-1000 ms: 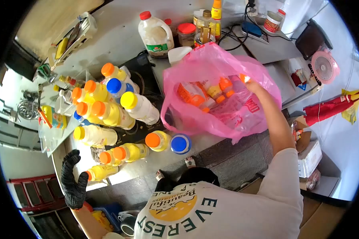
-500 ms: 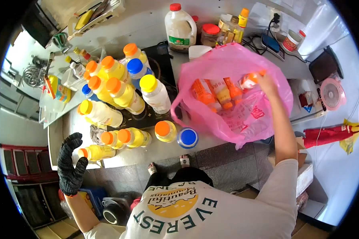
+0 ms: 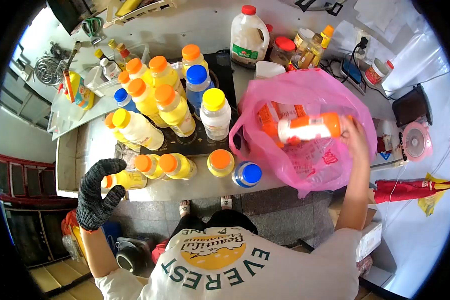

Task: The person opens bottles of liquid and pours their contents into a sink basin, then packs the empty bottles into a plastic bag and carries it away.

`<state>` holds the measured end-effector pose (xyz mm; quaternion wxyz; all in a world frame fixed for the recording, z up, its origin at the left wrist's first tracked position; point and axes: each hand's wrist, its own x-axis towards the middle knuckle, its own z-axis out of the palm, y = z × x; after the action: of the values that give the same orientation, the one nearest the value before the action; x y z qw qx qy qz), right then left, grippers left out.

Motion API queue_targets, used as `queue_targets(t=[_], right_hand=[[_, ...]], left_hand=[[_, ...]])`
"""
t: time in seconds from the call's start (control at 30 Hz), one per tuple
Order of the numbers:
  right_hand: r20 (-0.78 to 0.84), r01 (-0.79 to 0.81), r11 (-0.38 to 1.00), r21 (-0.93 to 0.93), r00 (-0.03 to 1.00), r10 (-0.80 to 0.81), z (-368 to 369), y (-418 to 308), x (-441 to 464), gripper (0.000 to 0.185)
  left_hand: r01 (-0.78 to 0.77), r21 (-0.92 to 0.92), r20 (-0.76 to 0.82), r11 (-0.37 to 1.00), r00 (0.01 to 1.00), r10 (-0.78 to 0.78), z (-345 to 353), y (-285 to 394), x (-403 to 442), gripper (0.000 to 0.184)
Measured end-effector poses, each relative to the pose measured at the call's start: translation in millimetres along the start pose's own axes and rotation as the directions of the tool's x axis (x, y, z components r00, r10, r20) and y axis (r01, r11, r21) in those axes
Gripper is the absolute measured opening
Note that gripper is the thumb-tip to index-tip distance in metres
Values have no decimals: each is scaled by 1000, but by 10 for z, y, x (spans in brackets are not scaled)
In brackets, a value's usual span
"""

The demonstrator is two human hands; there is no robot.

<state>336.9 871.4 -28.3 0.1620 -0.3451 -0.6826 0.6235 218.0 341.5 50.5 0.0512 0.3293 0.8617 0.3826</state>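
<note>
My right hand [image 3: 354,134], bare, grips one end of an orange-and-white bottle [image 3: 310,128] and holds it sideways over the mouth of a pink plastic bag [image 3: 305,175]. More orange-labelled bottles [image 3: 269,116] lie inside the bag, partly covered by the held one. In a dark knitted glove, my left hand [image 3: 99,192] is at the counter's left front edge, thumb and fingers apart in a curve. Just beyond it a yellow bottle [image 3: 127,180] with an orange cap shows; whether the glove touches it I cannot tell. A blue-capped bottle [image 3: 247,174] stands left of the bag.
Several yellow bottles with orange caps [image 3: 175,112] crowd the black cooktop [image 3: 197,145], beside a white yellow-capped bottle [image 3: 216,117]. Behind the bag are a large white jug [image 3: 247,37], red-lidded jars [image 3: 284,50] and cables. A pink fan [image 3: 416,141] is at the right.
My right hand has drawn the orange-and-white bottle up from inside the bag, and it now lies level above the opening. The camera view has shifted slightly; my left hand stays open.
</note>
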Motion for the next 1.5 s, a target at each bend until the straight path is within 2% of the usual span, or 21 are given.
queue_targets(t=[0.03, 0.1, 0.13, 0.2, 0.27, 0.37, 0.43, 0.63, 0.77, 0.83, 0.9, 0.93, 0.97, 1.03, 1.1, 1.17, 1.2, 1.3, 1.37, 1.43, 1.5], right_hand=[[-3, 6, 1000, -3, 1000, -6, 58, 13, -174, 34], [-16, 319, 785, -531, 923, -385, 157, 30, -506, 24], [-17, 323, 780, -536, 919, -393, 205, -16, -664, 24], [-126, 440, 642, -628, 757, -642, 311, -211, -1037, 21], [-256, 488, 676, -552, 672, -695, 483, -551, -1406, 31], [-252, 626, 497, -601, 442, -861, 792, -968, -1837, 41], [-312, 712, 501, -493, 393, -865, 1350, -1224, -2096, 45], [237, 915, 384, -122, 403, -884, 3808, -1656, -2784, 50], [438, 867, 482, 126, 388, -811, 5125, -1615, -3112, 43], [520, 898, 439, 40, 356, -777, 5576, -1469, -3137, 50], [409, 700, 655, 286, 529, -743, 6002, -1215, -3215, 59], [427, 578, 723, 379, 584, -690, 6105, -1039, -3227, 73], [457, 517, 733, 443, 573, -680, 6187, -796, -3199, 89], [512, 498, 768, 403, 573, -640, 6345, -266, -3151, 97], [625, 427, 879, 212, 632, -457, 6479, -115, -3318, 97], [585, 640, 765, 73, 594, -553, 6580, -126, -3391, 82], [558, 649, 757, 72, 603, -569, 6612, -118, -3418, 75], [616, 558, 819, 132, 601, -509, 6546, -38, -3457, 63], [715, 410, 884, 225, 547, -436, 6509, 83, -3493, 50], [850, 293, 915, 278, 369, -376, 6500, 118, -3543, 45], [940, -126, 945, 301, 204, -272, 6501, 222, -3616, 44]], left_hand=[[-5, -4, -3, 1000, 1000, 5, -17, -27, 17, 36], [8, -115, 22, 993, 1000, -5, -55, -129, 47, 35], [12, -129, 1, 992, 1000, -12, -80, -183, 61, 35], [-44, -127, -6, 991, 999, 43, -147, -307, 115, 36], [-191, -126, -34, 973, 981, 189, -230, -481, 177, 37], [-246, -178, 32, 953, 966, 255, -449, -672, 255, 44], [-449, -263, 6, 854, 885, 466, -571, -787, 328, 50], [-454, -528, -123, 717, 877, 465, -798, -1461, 162, 59], [-275, -695, 1, 664, 923, 384, -1092, -2336, -131, 59], [-179, -738, 80, 651, 934, 348, -1240, -2687, -324, 58], [-291, -539, 18, 791, 934, 356, -1391, -2857, -504, 58], [-408, -205, -109, 890, 913, 393, -1493, -2836, -625, 56], [-324, -250, -95, 913, 946, 310, -1485, -2966, -704, 57], [-166, -627, -128, 761, 986, 109, -1499, -3116, -864, 58], [71, -824, 71, 562, 997, -23, -1567, -3169, -953, 63], [30, -615, 5, 788, 999, -34, -1637, -3064, -1049, 65], [-62, -833, -50, 550, 998, 38, -1595, -3099, -1051, 67], [-109, -922, -80, 371, 992, 94, -1662, -3073, -1069, 69], [-246, -866, -168, 436, 963, 210, -1939, -3031, -982, 54], [-145, -960, -65, 240, 948, 312, -2204, -3030, -859, 43], [-61, -995, -6, 80, 828, 560, -2393, -2825, -792, 31]])
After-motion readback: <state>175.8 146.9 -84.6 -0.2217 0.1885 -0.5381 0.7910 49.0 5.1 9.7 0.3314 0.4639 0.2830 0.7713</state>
